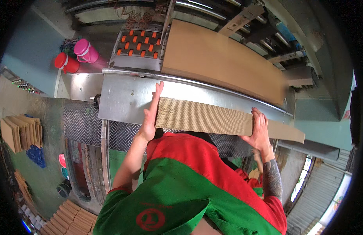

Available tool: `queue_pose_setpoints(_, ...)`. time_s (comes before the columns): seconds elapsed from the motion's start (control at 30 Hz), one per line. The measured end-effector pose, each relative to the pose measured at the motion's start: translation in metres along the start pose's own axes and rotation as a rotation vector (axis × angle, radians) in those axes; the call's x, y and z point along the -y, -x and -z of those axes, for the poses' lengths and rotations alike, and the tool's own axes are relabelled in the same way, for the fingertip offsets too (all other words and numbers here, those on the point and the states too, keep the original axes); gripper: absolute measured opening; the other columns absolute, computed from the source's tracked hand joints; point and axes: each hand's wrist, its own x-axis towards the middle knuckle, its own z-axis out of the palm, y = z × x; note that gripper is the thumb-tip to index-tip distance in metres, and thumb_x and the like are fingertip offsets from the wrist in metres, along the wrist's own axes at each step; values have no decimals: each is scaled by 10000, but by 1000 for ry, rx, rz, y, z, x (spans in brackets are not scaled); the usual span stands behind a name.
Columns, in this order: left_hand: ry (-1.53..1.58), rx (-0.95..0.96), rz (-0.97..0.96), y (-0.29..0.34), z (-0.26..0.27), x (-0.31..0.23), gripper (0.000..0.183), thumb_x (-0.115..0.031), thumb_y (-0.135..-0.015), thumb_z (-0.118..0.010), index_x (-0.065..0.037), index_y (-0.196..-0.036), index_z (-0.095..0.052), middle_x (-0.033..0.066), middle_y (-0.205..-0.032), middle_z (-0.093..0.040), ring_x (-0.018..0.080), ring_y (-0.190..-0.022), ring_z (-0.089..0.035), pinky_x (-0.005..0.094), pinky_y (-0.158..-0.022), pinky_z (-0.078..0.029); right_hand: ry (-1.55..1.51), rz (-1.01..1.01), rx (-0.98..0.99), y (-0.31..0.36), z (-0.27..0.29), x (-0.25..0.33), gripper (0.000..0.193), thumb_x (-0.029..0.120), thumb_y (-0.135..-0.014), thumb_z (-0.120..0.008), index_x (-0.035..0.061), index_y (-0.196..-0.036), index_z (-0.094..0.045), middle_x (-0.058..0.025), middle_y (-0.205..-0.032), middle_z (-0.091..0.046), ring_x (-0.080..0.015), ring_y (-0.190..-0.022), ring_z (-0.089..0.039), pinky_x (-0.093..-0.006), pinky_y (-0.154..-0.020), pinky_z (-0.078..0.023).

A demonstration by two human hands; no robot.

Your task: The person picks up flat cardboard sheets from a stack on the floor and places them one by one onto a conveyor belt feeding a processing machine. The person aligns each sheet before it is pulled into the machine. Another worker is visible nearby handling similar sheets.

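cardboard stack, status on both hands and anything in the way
Left hand flat on stack's left end. Right hand gripping its right side. Cardboard stack on edge against steel table. Nothing blocking.
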Motion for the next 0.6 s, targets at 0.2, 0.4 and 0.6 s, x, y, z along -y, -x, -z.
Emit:
queue_pose_setpoints(0.2, -128, -314, 89, 1, -15, 11, 994, -785, -1065, -263, 18, -1626, -431, 243, -1632, -504, 329, -1526, -467, 492, -1280, -310, -86, -38, 10, 1, 0, -6, 1153, 511, -724, -939, -16, -1596, -399, -223, -1603, -492, -413, -1516, -454, -591, -1280, -300)
queue_pose_setpoints(0.4, 167, -420, -76, -1, -13, 30, 778, -596, -1070, -327, 30, -1478, -542, 234, -1415, -634, 327, -1359, -589, 483, -1181, -440, -78, 45, 14, 37, 20, -61, 1206, 460, -732, -944, 44, -1683, -330, -203, -1675, -429, -374, -1604, -373, -592, -1320, -270)
queue_pose_setpoints(0.6, 209, -479, -48, 11, -9, 23, 770, -598, -1081, -350, 31, -1482, -541, 226, -1435, -622, 335, -1366, -577, 498, -1181, -439, 113, -175, 125, 96, 39, -149, 1283, 379, -665, -998, 64, -1699, -307, -194, -1655, -426, -369, -1583, -385, -594, -1307, -290)
